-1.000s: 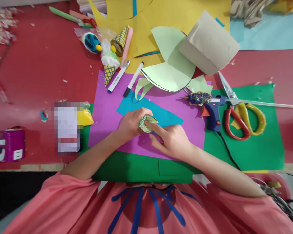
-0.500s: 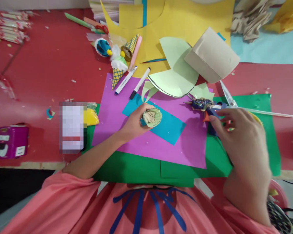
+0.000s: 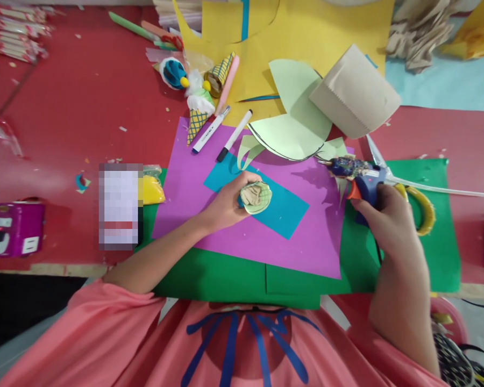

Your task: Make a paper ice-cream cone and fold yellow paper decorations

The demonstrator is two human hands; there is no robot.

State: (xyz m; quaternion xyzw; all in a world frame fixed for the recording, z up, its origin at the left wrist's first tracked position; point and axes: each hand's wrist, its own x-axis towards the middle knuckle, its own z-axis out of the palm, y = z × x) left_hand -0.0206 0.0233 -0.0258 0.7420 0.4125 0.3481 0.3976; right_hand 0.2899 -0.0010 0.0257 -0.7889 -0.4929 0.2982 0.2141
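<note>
My left hand [image 3: 228, 204] is wrapped round a pale green paper cone [image 3: 256, 197], whose open end faces up and shows crumpled tan paper inside. Beneath it lie a blue paper rectangle [image 3: 284, 215] and a purple sheet [image 3: 306, 247]. On the right, my right hand [image 3: 391, 220] grips the handle of a blue glue gun [image 3: 367, 188] with an orange trigger. A clear glue stick [image 3: 439, 185] sticks out of its back, and its nozzle points left. Scissors [image 3: 421, 209] with yellow handles lie behind the gun, partly hidden.
Green sheets [image 3: 226, 274] lie under the purple one. Two markers [image 3: 234, 135], small paper ice cream cones [image 3: 199, 115], cut pale green paper [image 3: 290, 129] and a tan paper roll [image 3: 355, 91] lie farther back. A phone-like blurred object [image 3: 121, 207] and a purple box [image 3: 16, 228] are leftward.
My right hand has closed round the glue gun's handle, and the gun has shifted slightly right and turned. My left hand keeps its hold on the paper cone.
</note>
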